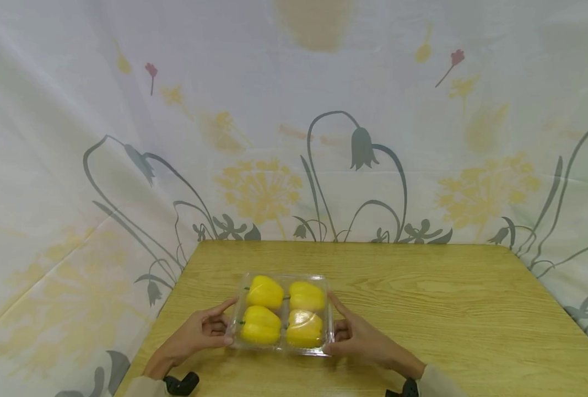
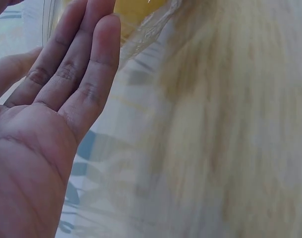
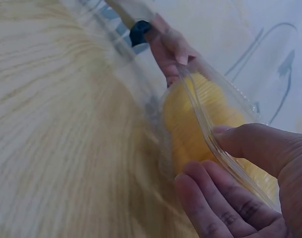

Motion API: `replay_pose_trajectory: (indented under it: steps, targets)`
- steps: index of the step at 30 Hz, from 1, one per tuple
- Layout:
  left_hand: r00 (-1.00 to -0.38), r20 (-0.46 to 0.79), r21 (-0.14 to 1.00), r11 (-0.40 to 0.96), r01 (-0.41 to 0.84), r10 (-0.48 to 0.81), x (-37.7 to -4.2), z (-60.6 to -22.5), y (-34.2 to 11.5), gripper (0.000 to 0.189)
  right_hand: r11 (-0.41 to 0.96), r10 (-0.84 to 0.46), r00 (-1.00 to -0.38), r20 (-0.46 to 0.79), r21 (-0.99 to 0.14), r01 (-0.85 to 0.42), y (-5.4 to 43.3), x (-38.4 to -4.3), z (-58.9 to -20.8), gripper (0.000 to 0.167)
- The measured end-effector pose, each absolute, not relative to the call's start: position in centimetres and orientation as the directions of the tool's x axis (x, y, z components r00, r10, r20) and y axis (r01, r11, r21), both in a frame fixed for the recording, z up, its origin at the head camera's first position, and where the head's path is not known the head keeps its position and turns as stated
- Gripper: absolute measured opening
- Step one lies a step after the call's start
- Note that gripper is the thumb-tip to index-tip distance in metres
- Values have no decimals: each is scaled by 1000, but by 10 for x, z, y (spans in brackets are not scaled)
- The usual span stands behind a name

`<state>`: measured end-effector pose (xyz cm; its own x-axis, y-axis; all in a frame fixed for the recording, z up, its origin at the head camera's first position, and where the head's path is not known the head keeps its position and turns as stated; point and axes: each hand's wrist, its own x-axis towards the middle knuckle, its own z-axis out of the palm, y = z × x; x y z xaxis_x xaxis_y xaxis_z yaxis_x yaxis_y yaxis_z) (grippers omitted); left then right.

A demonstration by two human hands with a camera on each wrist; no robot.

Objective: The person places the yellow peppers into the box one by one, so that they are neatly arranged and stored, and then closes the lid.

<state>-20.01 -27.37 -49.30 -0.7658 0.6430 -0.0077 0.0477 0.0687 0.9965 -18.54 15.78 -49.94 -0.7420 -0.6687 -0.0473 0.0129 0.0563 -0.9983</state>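
A clear plastic clamshell box (image 1: 284,337) holds several yellow bell peppers (image 1: 260,325), some showing green stems. My left hand (image 1: 197,334) grips its left side in the head view, thumb at the near corner and index finger along the side. On the opposite side, my right hand (image 1: 360,337) grips the edge in the same manner. The right wrist view shows the right thumb on the box's rim (image 3: 210,136), with the fingers (image 3: 225,198) below the rim. In the left wrist view, the left fingers (image 2: 74,74) reach to the box's wall, mostly cropped at the top.
A wood-grain table (image 1: 437,314) lies beneath the box and extends far to the right. Behind and left of it hangs a pale cloth (image 1: 284,82) printed with flowers. Each wrist wears a black band (image 1: 181,384).
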Motion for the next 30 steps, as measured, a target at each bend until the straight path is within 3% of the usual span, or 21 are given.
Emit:
replay_pose_trajectory:
  steps: [14, 30]
  targets:
    - [-797, -33, 992, 117, 47, 604, -232, -488, -237, 85, 127, -624, -778, -71, -992, -11, 192, -212, -490, 114]
    - [-769, -18, 990, 121, 78, 639, -254, -491, -213, 86, 139, -597, -797, -92, -990, 10, 209, -227, -498, 116]
